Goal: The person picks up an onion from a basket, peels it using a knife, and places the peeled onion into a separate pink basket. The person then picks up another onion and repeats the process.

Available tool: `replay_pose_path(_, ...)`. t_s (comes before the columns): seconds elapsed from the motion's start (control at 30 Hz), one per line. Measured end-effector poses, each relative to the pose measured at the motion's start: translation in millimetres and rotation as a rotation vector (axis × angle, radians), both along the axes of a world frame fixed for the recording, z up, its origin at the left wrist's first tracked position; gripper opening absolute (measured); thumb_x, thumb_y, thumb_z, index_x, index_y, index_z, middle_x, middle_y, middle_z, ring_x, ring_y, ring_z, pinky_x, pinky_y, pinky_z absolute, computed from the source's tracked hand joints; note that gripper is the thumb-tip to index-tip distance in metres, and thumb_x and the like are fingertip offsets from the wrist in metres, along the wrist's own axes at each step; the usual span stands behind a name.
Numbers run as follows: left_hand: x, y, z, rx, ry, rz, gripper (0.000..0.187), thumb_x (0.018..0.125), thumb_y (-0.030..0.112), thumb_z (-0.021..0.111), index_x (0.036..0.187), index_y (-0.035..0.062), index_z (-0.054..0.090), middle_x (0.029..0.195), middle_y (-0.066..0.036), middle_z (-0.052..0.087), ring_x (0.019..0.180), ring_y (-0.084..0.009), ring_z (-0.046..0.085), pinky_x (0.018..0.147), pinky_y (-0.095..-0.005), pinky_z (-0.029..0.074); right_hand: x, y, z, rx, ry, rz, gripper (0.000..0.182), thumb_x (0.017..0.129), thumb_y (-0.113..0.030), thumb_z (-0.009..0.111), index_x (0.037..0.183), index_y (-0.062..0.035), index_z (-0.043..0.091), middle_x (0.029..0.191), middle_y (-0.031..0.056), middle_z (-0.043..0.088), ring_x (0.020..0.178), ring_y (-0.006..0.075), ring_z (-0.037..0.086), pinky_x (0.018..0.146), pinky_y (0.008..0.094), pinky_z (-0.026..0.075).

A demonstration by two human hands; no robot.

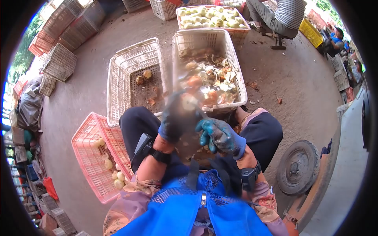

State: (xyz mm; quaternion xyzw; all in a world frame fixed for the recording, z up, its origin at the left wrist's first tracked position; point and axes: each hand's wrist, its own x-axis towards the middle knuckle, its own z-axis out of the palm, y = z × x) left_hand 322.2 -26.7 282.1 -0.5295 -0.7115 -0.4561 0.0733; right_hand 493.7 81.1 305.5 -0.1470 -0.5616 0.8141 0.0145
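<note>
My left hand (177, 120), in a dark blue glove, is raised between my knees and blurred. Its fingers close around a pale, round onion (189, 102), whose outline is smeared. Close by on the right, my right hand (221, 135), in a blue-teal glove, has its fingers curled in; what they hold, if anything, is hidden. Just beyond both hands stands a white crate (241, 84) with onion skins (220, 78) in it. Left of it, another white crate (114, 90) contains a few brownish onions (147, 74).
A pink crate (84, 145) with several peeled onions (108, 163) is by my left knee. Farther ahead stands a crate heaped with peeled onions (210, 16). A person (283, 19) sits on a low stool at upper right. A wheel (298, 168) is at my right.
</note>
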Motion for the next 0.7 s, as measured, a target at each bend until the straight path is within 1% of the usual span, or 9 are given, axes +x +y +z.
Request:
replay_pose_path(0.13,0,-7,6,0.033,-0.127,-0.070,0.048,0.076,0.015,0.080,0.115,-0.0041,0.058,0.108,-0.016,0.065,0.098,-0.0294,0.065,0.091,-0.0373,0.052,4,-22,15,0.071,-0.100,-0.052,0.039,0.103,-0.037,0.051,0.118,-0.0023,0.060,0.082,0.0046,0.065,0.054,0.0082,0.058,0.051,0.0207,0.047)
replay_pose_path(0.2,4,-10,10,0.124,0.054,0.018,0.046,0.075,0.017,0.081,0.112,-0.0022,0.060,0.105,-0.016,0.065,0.095,-0.0304,0.065,0.089,-0.0382,0.053,5,-35,17,0.145,-0.190,-0.132,0.037,0.103,-0.034,0.052,0.119,-0.0025,0.061,0.083,0.0047,0.066,0.056,0.0079,0.058,0.051,0.0209,0.047)
replay_pose_path(0.27,1,-14,13,0.076,0.215,0.024,0.047,0.075,0.020,0.082,0.112,-0.0016,0.061,0.104,-0.016,0.065,0.095,-0.0308,0.065,0.088,-0.0381,0.053,6,-44,9,0.554,0.048,-0.378,0.031,0.103,-0.028,0.054,0.118,-0.0024,0.063,0.083,0.0047,0.066,0.063,0.0068,0.058,0.055,0.0216,0.046)
replay_pose_path(0.3,2,-16,14,0.020,0.373,0.025,0.049,0.075,0.023,0.082,0.112,-0.0010,0.061,0.104,-0.017,0.065,0.095,-0.0311,0.065,0.087,-0.0381,0.053,7,-47,11,0.562,0.050,-0.368,0.031,0.103,-0.028,0.054,0.118,-0.0024,0.063,0.083,0.0047,0.066,0.063,0.0068,0.058,0.055,0.0216,0.046)
replay_pose_path(0.4,11,-22,19,0.058,0.157,0.028,0.053,0.074,0.028,0.083,0.112,-0.0012,0.061,0.103,-0.016,0.065,0.094,-0.0309,0.065,0.087,-0.0374,0.053,10,-51,22,0.676,0.054,-0.388,0.026,0.102,-0.022,0.055,0.114,-0.0009,0.064,0.085,0.0030,0.066,0.072,0.0062,0.058,0.058,0.0230,0.045)
replay_pose_path(0.47,13,-25,20,0.083,0.172,0.038,0.054,0.074,0.029,0.083,0.113,-0.0014,0.061,0.103,-0.016,0.065,0.094,-0.0306,0.065,0.087,-0.0370,0.053,10,-53,24,0.845,0.049,-0.324,0.026,0.101,-0.025,0.051,0.107,-0.0015,0.062,0.079,0.0175,0.064,0.070,0.0316,0.064,0.066,0.0396,0.049)
replay_pose_path(0.6,16,-30,20,0.112,0.102,0.041,0.054,0.073,0.027,0.084,0.113,-0.0017,0.061,0.101,-0.016,0.065,0.092,-0.0301,0.066,0.086,-0.0366,0.054,12,-63,30,0.745,0.040,-0.359,0.026,0.100,-0.024,0.051,0.106,-0.0010,0.062,0.078,0.0176,0.063,0.069,0.0319,0.064,0.065,0.0396,0.049)
replay_pose_path(0.67,15,-31,19,0.121,0.126,0.037,0.053,0.073,0.027,0.084,0.113,-0.0015,0.062,0.100,-0.016,0.065,0.091,-0.0301,0.066,0.085,-0.0366,0.054,14,-67,31,0.508,-0.048,-0.344,0.027,0.100,-0.024,0.051,0.105,-0.0006,0.062,0.077,0.0184,0.062,0.068,0.0332,0.063,0.065,0.0401,0.049)
replay_pose_path(0.7,15,-32,19,0.125,0.150,0.031,0.053,0.073,0.026,0.084,0.113,-0.0014,0.062,0.099,-0.016,0.066,0.091,-0.0302,0.066,0.085,-0.0366,0.054,14,-68,32,0.509,-0.047,-0.343,0.027,0.100,-0.024,0.051,0.105,-0.0006,0.062,0.077,0.0184,0.062,0.068,0.0332,0.063,0.065,0.0401,0.049)
